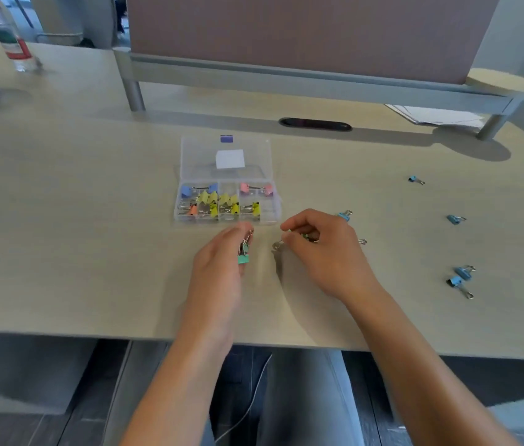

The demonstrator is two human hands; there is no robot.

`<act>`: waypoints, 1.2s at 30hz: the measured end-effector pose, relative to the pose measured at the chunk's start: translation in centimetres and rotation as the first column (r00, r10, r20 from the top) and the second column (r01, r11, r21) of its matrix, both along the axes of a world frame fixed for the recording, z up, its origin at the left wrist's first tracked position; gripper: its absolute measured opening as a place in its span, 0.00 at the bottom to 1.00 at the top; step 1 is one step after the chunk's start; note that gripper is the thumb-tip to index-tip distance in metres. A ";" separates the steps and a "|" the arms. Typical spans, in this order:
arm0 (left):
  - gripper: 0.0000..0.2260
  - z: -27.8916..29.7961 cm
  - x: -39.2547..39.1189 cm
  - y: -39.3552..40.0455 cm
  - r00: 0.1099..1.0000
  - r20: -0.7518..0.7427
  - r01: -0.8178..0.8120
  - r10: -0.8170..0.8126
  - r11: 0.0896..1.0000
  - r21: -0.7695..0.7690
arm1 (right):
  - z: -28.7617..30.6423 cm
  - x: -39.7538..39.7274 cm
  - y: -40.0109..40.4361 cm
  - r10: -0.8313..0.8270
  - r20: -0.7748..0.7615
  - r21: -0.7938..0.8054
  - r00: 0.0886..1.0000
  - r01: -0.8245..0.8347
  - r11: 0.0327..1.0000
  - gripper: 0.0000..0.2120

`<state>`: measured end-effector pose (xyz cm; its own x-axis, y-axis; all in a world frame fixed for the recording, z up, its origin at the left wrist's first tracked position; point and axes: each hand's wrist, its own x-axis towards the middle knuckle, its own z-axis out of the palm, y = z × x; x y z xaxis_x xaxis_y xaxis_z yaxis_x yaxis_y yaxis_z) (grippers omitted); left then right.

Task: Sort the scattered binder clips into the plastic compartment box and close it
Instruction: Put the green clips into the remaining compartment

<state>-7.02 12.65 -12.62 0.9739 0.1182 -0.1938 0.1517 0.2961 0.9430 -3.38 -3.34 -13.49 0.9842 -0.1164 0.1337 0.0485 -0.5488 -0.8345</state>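
The clear plastic compartment box [274, 217] lies open on the desk, lid [196, 156] folded back, with blue, pink, yellow and orange clips inside. Just in front of it, my left hand [218, 265] holds teal binder clips [243, 256] by their wire handles. My right hand [321, 249] is closed on a small clip [278, 244] whose silver handle pokes out by the fingertips; its body is mostly hidden. Several blue clips lie scattered to the right, such as one blue clip [456, 219] and a pair of blue clips [461, 276].
A purple clip [226, 138] sits behind the lid. A raised shelf [286, 77] on metal legs spans the back, with papers [437, 115] under it and a cable slot [315, 124]. A water bottle [12, 40] stands far left. The desk's front edge [93, 334] is near me.
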 end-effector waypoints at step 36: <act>0.33 -3.1 3.5 -0.4 0.932 0.089 -0.032 -0.351 0.166 0.986 | 2.2 9.0 -1.5 0.053 -0.038 0.006 0.998 -0.053 0.999 0.03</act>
<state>-3.57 12.24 -15.71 0.9740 -0.1432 0.1753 -0.2077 -0.8735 0.4404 5.58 -4.84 -11.26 0.9934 -0.0645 0.0951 0.0452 -0.5418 -0.8393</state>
